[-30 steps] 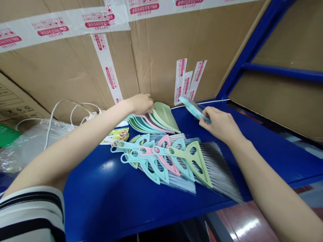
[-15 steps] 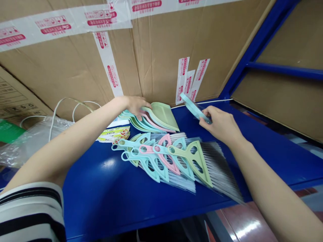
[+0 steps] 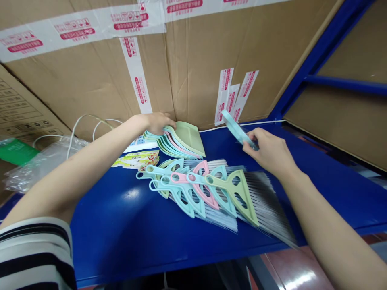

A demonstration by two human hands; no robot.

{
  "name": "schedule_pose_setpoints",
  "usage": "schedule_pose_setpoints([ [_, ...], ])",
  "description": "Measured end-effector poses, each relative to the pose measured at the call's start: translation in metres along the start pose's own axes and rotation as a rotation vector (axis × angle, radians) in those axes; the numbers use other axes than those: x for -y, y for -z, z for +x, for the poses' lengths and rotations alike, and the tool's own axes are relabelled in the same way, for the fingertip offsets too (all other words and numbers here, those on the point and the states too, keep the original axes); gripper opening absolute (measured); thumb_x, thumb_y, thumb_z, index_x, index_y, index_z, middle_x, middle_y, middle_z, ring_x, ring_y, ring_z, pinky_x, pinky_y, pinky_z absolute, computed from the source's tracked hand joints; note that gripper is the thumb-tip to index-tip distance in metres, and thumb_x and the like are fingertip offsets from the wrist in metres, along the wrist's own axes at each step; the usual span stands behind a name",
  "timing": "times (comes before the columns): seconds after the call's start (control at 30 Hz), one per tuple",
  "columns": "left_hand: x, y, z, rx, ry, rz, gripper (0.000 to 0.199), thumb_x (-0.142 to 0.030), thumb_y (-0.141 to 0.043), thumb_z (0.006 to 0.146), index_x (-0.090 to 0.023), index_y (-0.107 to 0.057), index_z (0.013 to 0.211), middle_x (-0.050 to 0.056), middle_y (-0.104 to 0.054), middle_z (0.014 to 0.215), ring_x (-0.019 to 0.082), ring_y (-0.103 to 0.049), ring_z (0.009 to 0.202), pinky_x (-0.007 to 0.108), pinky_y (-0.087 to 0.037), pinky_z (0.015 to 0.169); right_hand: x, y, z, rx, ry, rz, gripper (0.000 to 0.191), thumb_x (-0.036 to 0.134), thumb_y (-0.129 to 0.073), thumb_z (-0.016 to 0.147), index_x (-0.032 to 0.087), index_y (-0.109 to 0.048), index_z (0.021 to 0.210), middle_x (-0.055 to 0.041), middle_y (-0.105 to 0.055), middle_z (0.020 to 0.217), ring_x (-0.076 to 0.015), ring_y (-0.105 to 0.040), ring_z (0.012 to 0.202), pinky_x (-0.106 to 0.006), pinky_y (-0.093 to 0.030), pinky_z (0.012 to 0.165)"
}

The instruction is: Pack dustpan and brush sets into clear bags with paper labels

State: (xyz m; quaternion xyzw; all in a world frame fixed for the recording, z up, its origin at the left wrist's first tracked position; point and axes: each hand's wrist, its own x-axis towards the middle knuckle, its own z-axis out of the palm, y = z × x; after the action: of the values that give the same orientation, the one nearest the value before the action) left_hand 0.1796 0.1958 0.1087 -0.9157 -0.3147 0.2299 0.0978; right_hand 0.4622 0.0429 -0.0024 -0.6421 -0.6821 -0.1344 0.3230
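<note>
My left hand (image 3: 159,123) rests on the back left of a fanned stack of dustpans (image 3: 190,139), pale green on top with pink and light blue ones beneath; its fingers are partly hidden. To the right, my right hand (image 3: 267,151) pinches the lower end of a light blue item (image 3: 234,127), seen edge-on and blurred, above the blue surface. In front of the dustpans lie several overlapping small brooms (image 3: 231,187) with green, pink and light blue handles, their grey bristles pointing right.
Yellow printed packets (image 3: 137,159) and a white power strip (image 3: 140,143) lie left of the dustpans. Clear plastic bags (image 3: 48,161) and a white cable are farther left. A taped cardboard box (image 3: 199,52) stands behind the blue shelf (image 3: 121,237), with a blue frame post (image 3: 314,60) at right.
The dustpan stack has shifted left under my left hand and looks more evenly gathered. My right hand still holds the light blue item, with little movement beyond the slight view shift.
</note>
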Motion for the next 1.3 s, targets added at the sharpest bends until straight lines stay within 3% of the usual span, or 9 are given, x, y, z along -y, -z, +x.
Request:
schedule_pose_setpoints([
  [0.2,-0.016,0.005,0.003,-0.004,-0.013,0.019,0.063,-0.03,-0.059,0.075,-0.021,-0.054,0.137,0.01,-0.055,0.141,0.032,-0.041,0.135,0.042,-0.034,0.111,0.007,-0.005,-0.001,0.067,0.06,-0.01,0.011,0.026,-0.051,0.079,0.026,-0.041,0.074,-0.0039,-0.06,0.075,-0.0202,-0.055,0.059,-0.03,-0.034,0.051],
  [0.4,-0.048,0.015,-0.004,-0.036,-0.018,0.021,0.049,-0.045,-0.053,0.088,-0.018,-0.062,0.128,0.012,-0.062,0.133,0.029,-0.055,0.123,0.038,-0.04,0.105,0.011,-0.007,-0.002,0.114,0.107,0.001,0.007,0.026,-0.051,0.079,0.026,-0.045,0.075,-0.0046,-0.063,0.076,-0.0223,-0.058,0.064,-0.031,-0.034,0.052],
  [0.57,-0.064,0.018,0.003,-0.05,0.015,0.03,0.04,-0.033,-0.053,0.089,-0.018,-0.064,0.125,0.012,-0.064,0.131,0.029,-0.06,0.118,0.037,-0.044,0.1,0.012,-0.007,-0.002,0.126,0.119,0.028,0.006,0.026,-0.051,0.08,0.026,-0.046,0.076,-0.0041,-0.064,0.077,-0.0215,-0.06,0.065,-0.031,-0.039,0.055],
  [0.83,-0.036,0.019,0.001,-0.02,0.088,0.003,0.031,-0.022,-0.054,0.086,-0.021,-0.072,0.111,0.007,-0.071,0.119,0.026,-0.061,0.116,0.034,-0.041,0.101,0.01,-0.007,-0.003,0.125,0.124,0.052,0.007,0.027,-0.05,0.08,0.026,-0.045,0.074,-0.0038,-0.064,0.077,-0.0208,-0.06,0.065,-0.03,-0.039,0.055],
  [1.0,-0.023,0.017,-0.002,0.0,0.088,-0.027,0.032,-0.034,-0.057,0.084,-0.024,-0.071,0.111,0.003,-0.073,0.114,0.024,-0.061,0.113,0.032,-0.042,0.099,0.01,-0.007,-0.003,0.128,0.124,0.055,0.006,0.027,-0.049,0.079,0.026,-0.046,0.074,-0.004,-0.065,0.077,-0.0211,-0.06,0.064,-0.03,-0.039,0.054],
  [1.3,0.014,0.011,-0.011,-0.025,0.143,-0.032,0.047,-0.043,-0.054,0.082,-0.021,-0.066,0.122,0.006,-0.074,0.105,0.026,-0.064,0.106,0.032,-0.044,0.094,0.008,-0.007,-0.002,0.143,0.129,0.064,0.005,0.028,-0.051,0.078,0.026,-0.049,0.074,-0.0035,-0.064,0.076,-0.0214,-0.06,0.064,-0.03,-0.039,0.054],
])
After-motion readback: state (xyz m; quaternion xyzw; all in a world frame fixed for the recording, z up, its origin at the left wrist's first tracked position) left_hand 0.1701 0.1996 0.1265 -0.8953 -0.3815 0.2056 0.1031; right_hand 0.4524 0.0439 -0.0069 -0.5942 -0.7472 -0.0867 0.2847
